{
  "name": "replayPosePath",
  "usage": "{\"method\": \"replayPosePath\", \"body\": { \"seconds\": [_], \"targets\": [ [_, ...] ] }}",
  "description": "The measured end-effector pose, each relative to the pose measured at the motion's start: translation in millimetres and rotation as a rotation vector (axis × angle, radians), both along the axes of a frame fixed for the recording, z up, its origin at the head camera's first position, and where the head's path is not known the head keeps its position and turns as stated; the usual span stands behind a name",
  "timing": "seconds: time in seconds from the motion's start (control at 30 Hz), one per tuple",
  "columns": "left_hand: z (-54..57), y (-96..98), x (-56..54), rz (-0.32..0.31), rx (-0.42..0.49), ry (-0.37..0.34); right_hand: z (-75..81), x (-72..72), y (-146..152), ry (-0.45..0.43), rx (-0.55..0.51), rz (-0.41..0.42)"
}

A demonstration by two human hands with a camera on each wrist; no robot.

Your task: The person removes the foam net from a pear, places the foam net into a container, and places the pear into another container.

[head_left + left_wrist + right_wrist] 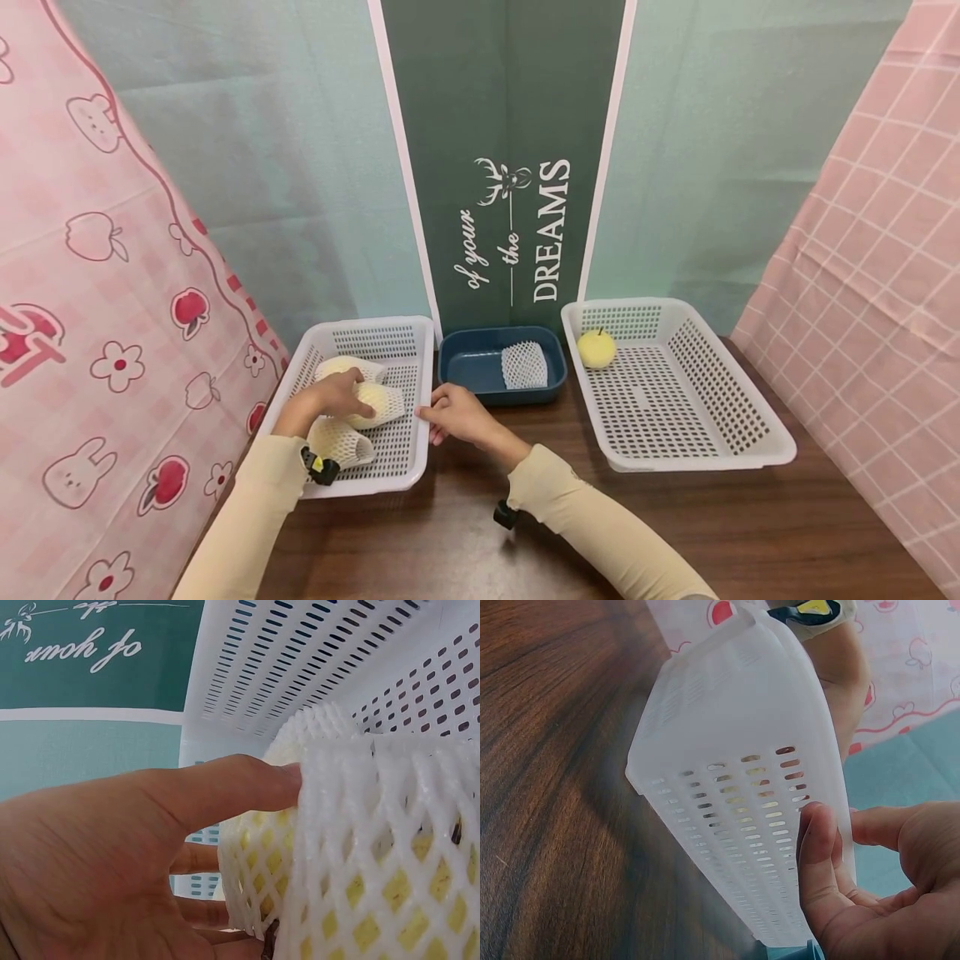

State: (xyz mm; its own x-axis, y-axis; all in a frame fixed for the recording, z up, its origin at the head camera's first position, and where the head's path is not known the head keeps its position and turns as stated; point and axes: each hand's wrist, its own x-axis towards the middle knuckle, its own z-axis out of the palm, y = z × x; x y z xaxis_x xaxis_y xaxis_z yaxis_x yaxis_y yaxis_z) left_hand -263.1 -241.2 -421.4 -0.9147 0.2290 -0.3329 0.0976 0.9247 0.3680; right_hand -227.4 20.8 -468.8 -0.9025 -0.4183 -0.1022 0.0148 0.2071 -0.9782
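Several yellow pears in white foam nets lie in the left white basket (425, 350). My left hand (333, 396) reaches in over the basket's left part and grips the middle netted pear (382, 404). In the left wrist view the thumb (247, 784) presses on the foam, while the other fingers go partly out of sight behind the fruit. Nearer that camera is another netted pear (390, 862). My right hand (465, 414) pinches the basket's right rim, thumb inside and fingers against the outer wall (765, 825).
Between the two baskets stands a dark blue bin (468, 385) with an empty foam net (523, 367) in it. A bare yellow pear (596, 348) lies in the back left corner of the right white basket (705, 462). Curtains surround the wooden table (465, 533).
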Motion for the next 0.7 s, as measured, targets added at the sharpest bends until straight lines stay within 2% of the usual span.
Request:
{"method": "replayPosePath", "body": {
  "seconds": [0.4,0.7],
  "targets": [
    [1.7,5.4,0.9,0.023,-0.006,-0.042,-1.2,0.5,0,-0.002,-0.009,-0.002],
    [1.4,11.0,-0.1,-0.016,-0.043,-0.051,-1.2,1.3,1,0.003,0.012,-0.004]
  ]
}}
